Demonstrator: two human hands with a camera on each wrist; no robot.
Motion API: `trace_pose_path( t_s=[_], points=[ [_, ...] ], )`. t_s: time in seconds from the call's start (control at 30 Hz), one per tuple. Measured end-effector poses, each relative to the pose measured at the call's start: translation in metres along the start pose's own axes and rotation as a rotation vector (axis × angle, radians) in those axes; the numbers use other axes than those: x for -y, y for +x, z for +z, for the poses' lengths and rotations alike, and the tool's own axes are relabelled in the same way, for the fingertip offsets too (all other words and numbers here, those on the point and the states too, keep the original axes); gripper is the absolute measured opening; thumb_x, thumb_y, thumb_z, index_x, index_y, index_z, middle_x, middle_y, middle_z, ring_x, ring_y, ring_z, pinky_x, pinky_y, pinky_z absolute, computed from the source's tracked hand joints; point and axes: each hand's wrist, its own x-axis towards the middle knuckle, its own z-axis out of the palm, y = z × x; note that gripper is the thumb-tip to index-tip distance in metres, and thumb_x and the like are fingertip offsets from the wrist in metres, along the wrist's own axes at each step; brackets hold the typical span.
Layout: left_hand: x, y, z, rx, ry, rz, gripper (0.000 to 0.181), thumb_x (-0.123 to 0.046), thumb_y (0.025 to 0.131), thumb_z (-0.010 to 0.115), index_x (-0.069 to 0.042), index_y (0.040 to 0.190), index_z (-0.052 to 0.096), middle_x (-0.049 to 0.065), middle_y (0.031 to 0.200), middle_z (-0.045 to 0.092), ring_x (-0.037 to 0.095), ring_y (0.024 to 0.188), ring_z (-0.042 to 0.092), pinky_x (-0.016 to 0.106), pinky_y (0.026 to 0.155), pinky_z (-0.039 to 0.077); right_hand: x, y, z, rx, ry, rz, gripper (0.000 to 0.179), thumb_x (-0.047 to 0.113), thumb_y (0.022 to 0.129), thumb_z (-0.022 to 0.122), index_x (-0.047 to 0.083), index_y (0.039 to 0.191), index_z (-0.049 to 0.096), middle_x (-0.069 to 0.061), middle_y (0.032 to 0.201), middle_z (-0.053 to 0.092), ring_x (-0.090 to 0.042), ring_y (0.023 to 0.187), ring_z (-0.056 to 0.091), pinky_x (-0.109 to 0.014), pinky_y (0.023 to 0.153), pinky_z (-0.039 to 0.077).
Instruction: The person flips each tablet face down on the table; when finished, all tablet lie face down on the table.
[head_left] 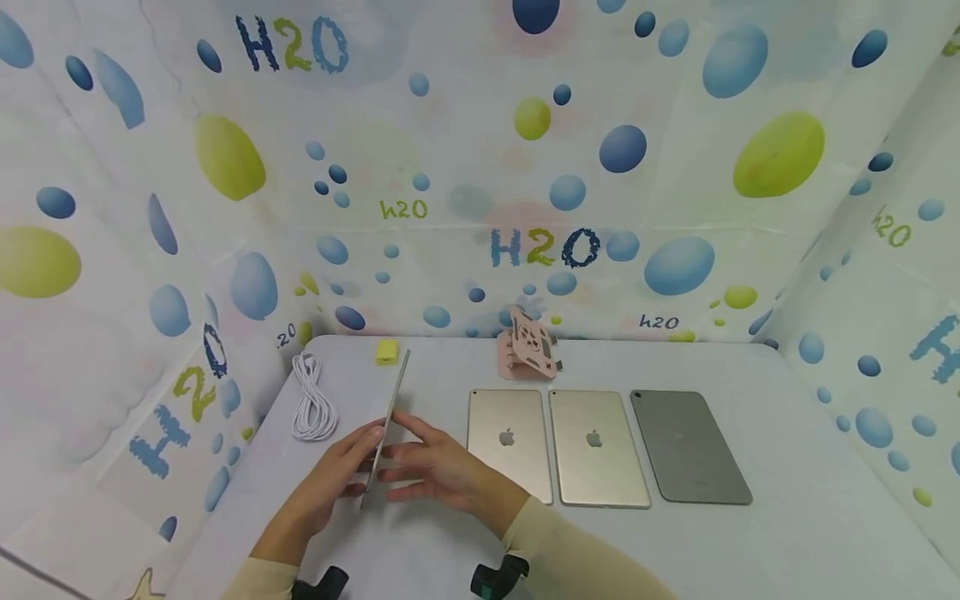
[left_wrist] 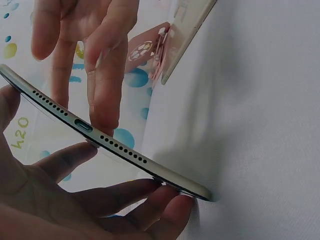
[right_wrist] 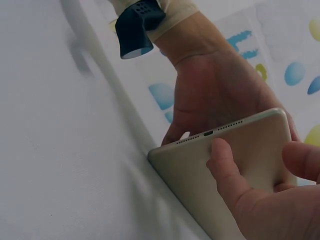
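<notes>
A slim gold tablet is held nearly on edge above the left part of the white table. My left hand holds it across its width from the dark front side, fingertips near its lower edge. On the back, my right hand touches with loosely extended fingers; its thumb stands apart in the left wrist view. The tablet's port and speaker-hole end faces the left wrist camera. Its gold back shows in the right wrist view. Whether its lower edge touches the table I cannot tell.
Two gold tablets and a grey tablet lie in a row at right. Behind them stands a pink folding stand. A coiled white cable and a small yellow block lie at the back left. Printed curtains enclose the table.
</notes>
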Motion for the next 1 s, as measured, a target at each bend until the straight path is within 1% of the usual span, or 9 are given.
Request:
trace_pose_path(
  t_s=[0.13,0.23,0.37,0.5,0.6,0.7,0.73,0.87,1.0],
  points=[
    [0.001,0.0,-0.001,0.013,-0.037,0.023,0.077,-0.061,0.101,0.045,-0.008,0.156,0.039,0.027,0.154,0.043,0.04,0.129,0.056,0.05,0.09,0.056,0.0,0.001,-0.002,0.017,-0.024,0.014,0.07,0.007,0.098,0.056,0.028,0.16,0.033,-0.019,0.147,0.051,-0.04,0.124,0.06,-0.055,0.096,0.055],
    [0.002,-0.001,-0.002,0.029,-0.105,0.047,0.075,-0.056,0.104,0.044,-0.001,0.156,0.037,0.029,0.152,0.044,0.04,0.124,0.06,0.052,0.09,0.057,0.0,0.001,-0.002,0.023,-0.09,0.03,0.071,0.007,0.098,0.057,0.036,0.159,0.035,-0.016,0.148,0.046,-0.036,0.124,0.058,-0.055,0.095,0.055],
    [0.0,-0.004,-0.003,0.069,-0.21,0.086,0.07,-0.048,0.106,0.043,0.0,0.156,0.034,0.03,0.151,0.044,0.042,0.124,0.06,0.052,0.089,0.056,0.0,0.001,-0.004,0.005,-0.269,0.021,0.071,0.009,0.1,0.055,0.047,0.156,0.035,-0.012,0.155,0.039,-0.037,0.133,0.051,-0.058,0.096,0.054],
    [-0.003,-0.006,0.001,0.126,-0.277,0.167,0.065,-0.037,0.106,0.045,-0.001,0.158,0.03,0.031,0.155,0.038,0.045,0.131,0.051,0.054,0.091,0.055,-0.001,0.001,-0.004,-0.054,-0.467,-0.023,0.072,0.014,0.1,0.057,0.053,0.155,0.031,-0.01,0.159,0.032,-0.039,0.142,0.04,-0.063,0.102,0.047],
    [-0.003,-0.005,0.005,0.132,-0.321,0.214,0.062,-0.026,0.104,0.049,-0.002,0.158,0.031,0.031,0.155,0.037,0.044,0.134,0.048,0.055,0.091,0.055,-0.004,-0.001,-0.005,-0.112,-0.613,-0.079,0.073,0.02,0.098,0.061,0.049,0.157,0.031,-0.011,0.158,0.031,-0.039,0.146,0.033,-0.066,0.108,0.04],
    [0.0,-0.002,0.008,0.106,-0.365,0.218,0.06,-0.018,0.102,0.05,-0.004,0.158,0.033,0.031,0.152,0.041,0.041,0.131,0.051,0.053,0.091,0.056,-0.006,-0.002,-0.007,-0.168,-0.73,-0.161,0.07,0.022,0.096,0.067,0.038,0.158,0.037,-0.013,0.158,0.032,-0.039,0.147,0.032,-0.065,0.112,0.035],
    [0.001,0.0,0.009,0.098,-0.377,0.217,0.059,-0.016,0.102,0.051,-0.005,0.158,0.034,0.03,0.15,0.043,0.039,0.13,0.053,0.052,0.091,0.056,-0.006,-0.002,-0.009,-0.182,-0.748,-0.183,0.069,0.021,0.095,0.068,0.034,0.157,0.04,-0.012,0.158,0.032,-0.039,0.146,0.033,-0.065,0.112,0.036],
    [0.006,0.006,0.008,0.101,-0.404,0.217,0.062,-0.012,0.101,0.052,-0.008,0.159,0.032,0.025,0.143,0.05,0.033,0.121,0.059,0.049,0.087,0.057,-0.007,0.0,-0.019,-0.244,-0.778,-0.224,0.065,0.019,0.092,0.071,0.024,0.153,0.049,-0.01,0.159,0.034,-0.039,0.145,0.036,-0.064,0.111,0.037],
    [0.011,0.01,0.005,0.1,-0.452,0.211,0.064,-0.008,0.1,0.054,-0.01,0.159,0.029,0.013,0.131,0.054,0.026,0.112,0.063,0.046,0.085,0.059,-0.006,0.001,-0.029,-0.311,-0.731,-0.189,0.063,0.017,0.09,0.071,0.021,0.15,0.052,-0.011,0.158,0.038,-0.037,0.137,0.045,-0.057,0.104,0.048]
  ],
)
